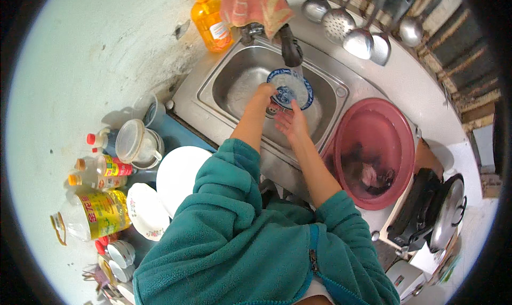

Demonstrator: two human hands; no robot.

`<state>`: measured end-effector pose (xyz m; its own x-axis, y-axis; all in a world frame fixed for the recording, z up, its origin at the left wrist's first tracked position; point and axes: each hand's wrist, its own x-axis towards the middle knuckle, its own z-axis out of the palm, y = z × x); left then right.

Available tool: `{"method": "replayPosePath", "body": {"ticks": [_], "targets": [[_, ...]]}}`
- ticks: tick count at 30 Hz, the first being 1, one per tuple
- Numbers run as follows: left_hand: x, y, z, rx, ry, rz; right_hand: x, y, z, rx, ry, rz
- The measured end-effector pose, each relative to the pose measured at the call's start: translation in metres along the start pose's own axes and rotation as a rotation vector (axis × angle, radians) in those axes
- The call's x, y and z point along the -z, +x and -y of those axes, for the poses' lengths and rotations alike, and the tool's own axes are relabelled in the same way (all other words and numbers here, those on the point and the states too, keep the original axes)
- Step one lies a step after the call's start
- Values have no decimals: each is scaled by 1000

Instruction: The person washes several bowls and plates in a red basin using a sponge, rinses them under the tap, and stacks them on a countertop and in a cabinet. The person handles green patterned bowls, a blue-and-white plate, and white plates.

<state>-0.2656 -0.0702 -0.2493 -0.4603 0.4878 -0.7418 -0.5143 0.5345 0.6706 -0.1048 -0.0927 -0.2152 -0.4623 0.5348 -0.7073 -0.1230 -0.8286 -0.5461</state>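
Over the stainless steel sink [240, 71], a white plate with a blue patterned rim [307, 93] is held tilted under the tap [291, 51]. Water from the spout runs onto it. My left hand [267, 93] grips its left edge. My right hand [293, 123] is palm up with the fingers spread; its thumb is at the plate's lower rim, and whether it touches cannot be made out. Beneath the plate, the sink's drain [273, 111] is partly hidden.
Right of the sink stands a red plastic basin [374, 145] with dark items inside. An orange soap bottle [212, 23] and a cloth [256, 3] are behind. Metal ladles [358, 43] hang at upper right. Left are white plates [180, 177] and an oil bottle [94, 215].
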Motion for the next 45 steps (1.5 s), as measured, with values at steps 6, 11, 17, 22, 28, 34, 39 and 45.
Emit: {"method": "replayPosePath", "body": {"ticks": [6, 11, 17, 22, 28, 34, 39, 45], "targets": [[8, 1, -8, -10, 327, 83, -10, 33, -6, -175, 63, 19], [37, -5, -31, 29, 352, 385, -10, 50, 2, -175, 129, 46], [70, 6, -104, -492, 442, -101, -5, 50, 13, -346, 365, 168], [57, 20, -141, -922, 1121, -330, 2, 42, 3, -493, 605, 385], [46, 22, -145, -834, 1326, -361, 3, 23, -22, -569, 785, 451], [43, 26, -127, -857, 1443, -357, -5, -6, -38, -585, 765, 452], [34, 28, -112, -781, 1521, -390, -5, -25, -44, -543, 637, 554], [30, 26, -117, -761, 1622, -438, 2, -36, -49, -539, 583, 569]]}}
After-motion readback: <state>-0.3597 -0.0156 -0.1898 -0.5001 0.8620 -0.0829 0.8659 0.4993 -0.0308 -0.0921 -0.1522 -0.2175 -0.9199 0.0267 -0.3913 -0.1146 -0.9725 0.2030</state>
